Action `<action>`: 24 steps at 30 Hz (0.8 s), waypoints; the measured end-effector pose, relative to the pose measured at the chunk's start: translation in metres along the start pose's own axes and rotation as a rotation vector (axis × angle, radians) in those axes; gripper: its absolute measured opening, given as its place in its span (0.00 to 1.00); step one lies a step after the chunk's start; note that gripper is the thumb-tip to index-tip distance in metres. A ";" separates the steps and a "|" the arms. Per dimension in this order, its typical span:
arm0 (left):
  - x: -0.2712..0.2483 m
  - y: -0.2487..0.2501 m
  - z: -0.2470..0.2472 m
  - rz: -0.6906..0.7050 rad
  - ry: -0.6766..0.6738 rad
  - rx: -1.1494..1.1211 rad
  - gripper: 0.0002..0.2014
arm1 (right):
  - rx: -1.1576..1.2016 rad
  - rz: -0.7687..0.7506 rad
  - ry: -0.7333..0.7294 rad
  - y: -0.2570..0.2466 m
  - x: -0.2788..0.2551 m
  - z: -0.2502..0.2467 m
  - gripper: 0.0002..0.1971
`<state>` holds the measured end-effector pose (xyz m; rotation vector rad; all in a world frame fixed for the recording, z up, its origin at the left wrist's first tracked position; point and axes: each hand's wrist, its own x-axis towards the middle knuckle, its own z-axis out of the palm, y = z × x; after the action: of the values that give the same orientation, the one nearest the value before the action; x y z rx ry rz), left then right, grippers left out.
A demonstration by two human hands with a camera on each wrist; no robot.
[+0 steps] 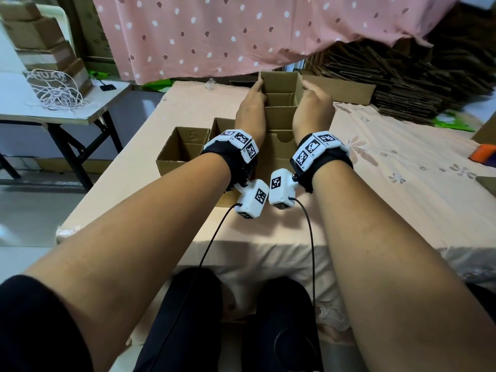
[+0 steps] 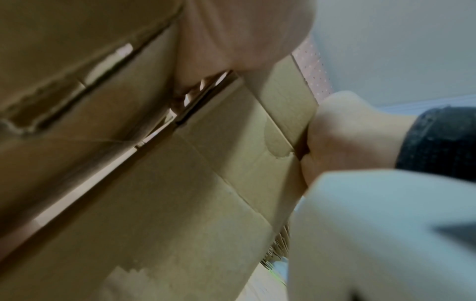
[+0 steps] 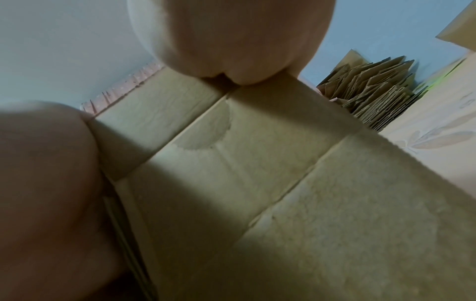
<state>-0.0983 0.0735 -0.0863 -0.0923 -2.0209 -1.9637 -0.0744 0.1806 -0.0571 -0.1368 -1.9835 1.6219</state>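
An open brown cardboard box [image 1: 279,85] stands at the far end of a row of open boxes on the pink-covered table [image 1: 188,103]. My left hand [image 1: 251,108] holds its left wall, fingers stretched along the outside and thumb at the rim. On the right wall sits my right hand [image 1: 312,104], thumb on the rim and fingers bent down the outside. From the left wrist the box wall [image 2: 206,183] fills the view, with my palm [image 2: 231,30] above it and my right hand [image 2: 347,132] at the far edge. From the right wrist my palm [image 3: 231,40] presses the wall [image 3: 283,163].
More open boxes [image 1: 182,149] stand to the left of my wrists, and a long box [image 1: 343,89] lies behind on the right. Flat cardboard is stacked at the back right [image 1: 416,76]. A dotted pink curtain [image 1: 214,30] hangs behind. A side table with string [image 1: 53,92] stands to the left.
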 end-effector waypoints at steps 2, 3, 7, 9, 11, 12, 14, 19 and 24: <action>0.001 -0.001 0.000 -0.004 0.001 0.005 0.28 | -0.015 -0.008 0.011 0.000 0.001 0.000 0.22; 0.001 0.000 0.000 -0.003 0.004 0.011 0.29 | -0.024 -0.011 0.013 -0.001 0.001 0.000 0.22; -0.004 0.004 0.000 0.024 -0.001 0.071 0.28 | -0.057 -0.019 0.021 -0.001 0.001 0.000 0.22; -0.005 0.006 -0.001 0.033 -0.004 0.080 0.28 | -0.070 -0.024 0.025 -0.001 0.001 0.000 0.22; -0.006 0.007 -0.001 0.039 -0.005 0.089 0.28 | -0.080 -0.027 0.027 -0.001 0.000 0.000 0.22; -0.006 0.007 -0.001 0.035 -0.005 0.093 0.28 | -0.083 -0.029 0.028 -0.001 0.000 0.000 0.22; -0.005 0.006 -0.002 0.017 -0.004 0.086 0.29 | -0.089 -0.028 0.031 -0.001 0.000 0.000 0.21; 0.007 -0.011 0.001 -0.019 0.008 0.102 0.34 | -0.089 -0.018 0.028 -0.001 0.001 -0.001 0.22; 0.000 -0.002 0.000 -0.009 0.023 0.131 0.33 | -0.092 -0.011 0.028 -0.001 0.000 -0.001 0.22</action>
<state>-0.0986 0.0735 -0.0888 -0.0306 -2.1318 -1.8233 -0.0740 0.1811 -0.0560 -0.1822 -2.0351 1.5145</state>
